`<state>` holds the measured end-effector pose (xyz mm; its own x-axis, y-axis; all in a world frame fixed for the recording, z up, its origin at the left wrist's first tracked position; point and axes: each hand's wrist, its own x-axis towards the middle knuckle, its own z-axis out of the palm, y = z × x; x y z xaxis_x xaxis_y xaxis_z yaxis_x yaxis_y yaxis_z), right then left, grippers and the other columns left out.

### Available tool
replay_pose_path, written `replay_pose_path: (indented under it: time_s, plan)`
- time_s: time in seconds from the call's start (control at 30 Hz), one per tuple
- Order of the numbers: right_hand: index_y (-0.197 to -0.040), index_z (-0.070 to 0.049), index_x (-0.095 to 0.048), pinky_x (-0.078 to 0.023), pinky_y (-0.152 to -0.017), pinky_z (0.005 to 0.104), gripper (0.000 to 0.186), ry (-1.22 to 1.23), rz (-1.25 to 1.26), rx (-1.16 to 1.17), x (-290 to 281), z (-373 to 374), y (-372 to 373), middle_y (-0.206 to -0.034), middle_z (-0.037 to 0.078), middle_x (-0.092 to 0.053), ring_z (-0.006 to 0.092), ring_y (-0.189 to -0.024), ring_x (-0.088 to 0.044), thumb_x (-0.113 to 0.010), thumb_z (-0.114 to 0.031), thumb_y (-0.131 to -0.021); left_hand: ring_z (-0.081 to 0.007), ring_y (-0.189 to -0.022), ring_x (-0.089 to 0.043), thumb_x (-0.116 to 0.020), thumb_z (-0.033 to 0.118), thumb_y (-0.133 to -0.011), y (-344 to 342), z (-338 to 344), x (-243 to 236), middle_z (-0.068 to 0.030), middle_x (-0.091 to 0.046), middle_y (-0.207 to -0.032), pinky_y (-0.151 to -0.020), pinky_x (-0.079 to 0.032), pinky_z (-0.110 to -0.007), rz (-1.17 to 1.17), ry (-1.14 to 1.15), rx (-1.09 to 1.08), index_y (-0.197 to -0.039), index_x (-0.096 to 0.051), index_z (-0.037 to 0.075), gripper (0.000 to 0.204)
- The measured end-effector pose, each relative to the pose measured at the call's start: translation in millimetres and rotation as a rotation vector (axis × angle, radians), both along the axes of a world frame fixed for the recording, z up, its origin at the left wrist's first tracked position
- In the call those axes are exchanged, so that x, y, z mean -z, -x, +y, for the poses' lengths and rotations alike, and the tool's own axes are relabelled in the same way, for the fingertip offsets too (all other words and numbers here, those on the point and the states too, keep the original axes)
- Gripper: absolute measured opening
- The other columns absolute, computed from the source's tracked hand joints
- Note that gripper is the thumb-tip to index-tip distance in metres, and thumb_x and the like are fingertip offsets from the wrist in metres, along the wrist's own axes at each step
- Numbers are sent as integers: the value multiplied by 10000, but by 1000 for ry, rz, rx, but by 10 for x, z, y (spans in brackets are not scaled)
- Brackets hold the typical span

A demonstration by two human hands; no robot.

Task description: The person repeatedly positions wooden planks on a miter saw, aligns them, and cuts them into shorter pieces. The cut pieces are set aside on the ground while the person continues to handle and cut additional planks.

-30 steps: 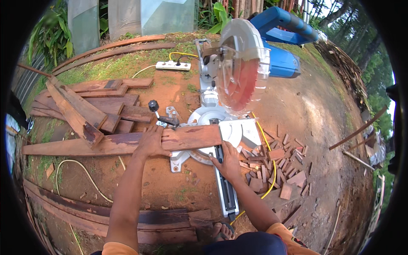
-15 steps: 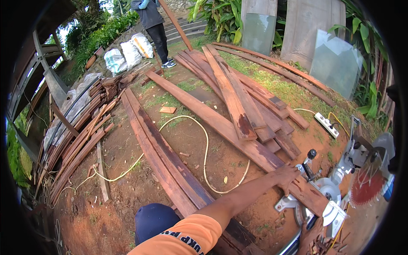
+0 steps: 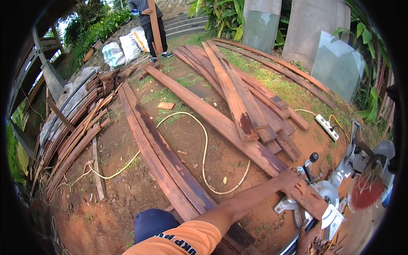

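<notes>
My left hand (image 3: 290, 179) is closed over a long reddish-brown wooden board (image 3: 212, 112), near its close end. That end lies across the round base of a miter saw (image 3: 327, 191). The saw's toothed red blade (image 3: 366, 193) stands to the right of the board, apart from it. A clamp with a black knob (image 3: 313, 157) rises just beyond my left hand. Low at the right, my right hand (image 3: 309, 239) is bent at the front of the saw base, beside a dark part under the board end. What its fingers close on is partly hidden.
Two long boards (image 3: 157, 144) lie left of centre, more boards (image 3: 238, 93) are stacked ahead. A pale cable (image 3: 205, 148) loops over the soil; a white power strip (image 3: 327, 127) lies right. Strips of wood (image 3: 80, 144) are piled left. A person (image 3: 146, 25) stands at the back.
The person at the back has swung a plank from leaning rightward to nearly upright in front of the body. My hands and the board on the saw have hardly moved.
</notes>
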<state>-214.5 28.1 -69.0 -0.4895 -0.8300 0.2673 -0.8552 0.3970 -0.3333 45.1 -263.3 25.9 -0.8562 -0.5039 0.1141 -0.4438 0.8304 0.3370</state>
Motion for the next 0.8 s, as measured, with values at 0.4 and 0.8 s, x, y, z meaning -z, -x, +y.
replay_pose_path:
  time_s: [0.4, 0.8]
  plan:
    - [-1471, 26, -498, -374, -1126, 564, 795, 159, -59, -139, -497, -49, -270, -1382, 288, -572, 485, -1296, -520, -830, -185, -781, -404, -1272, -608, -970, 515, -548, -78, -60, -269, -211, -649, -1328, -1079, -438, -553, -114, -46, 47, -1332, -569, 5, 1017]
    - [-1577, 74, -408, -258, -1251, 525, 929, -35, -115, -50, -776, -97, -348, -1521, 258, -548, 372, -1506, -417, -792, -381, -865, -409, -1286, -609, -989, 476, -517, -7, -61, -487, -231, -647, -1328, -1102, -444, -558, -257, -53, -2, -1383, -532, 16, 1082]
